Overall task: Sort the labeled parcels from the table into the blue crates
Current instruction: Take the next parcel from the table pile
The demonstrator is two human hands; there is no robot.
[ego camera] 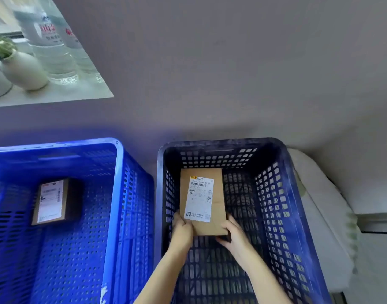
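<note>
A: Head view, item one?
B: One brown labeled parcel (pixel 216 194), label up, inside the dark blue crate (pixel 223 143), right.
A: Hands?
B: The left hand (pixel 182 232) grips its near-left corner, fingers curled; the right hand (pixel 235 235) grips the near-right corner.
A: Item two?
B: A second labeled parcel (pixel 53 201), lying in the bright blue crate (pixel 120 183), left.
</note>
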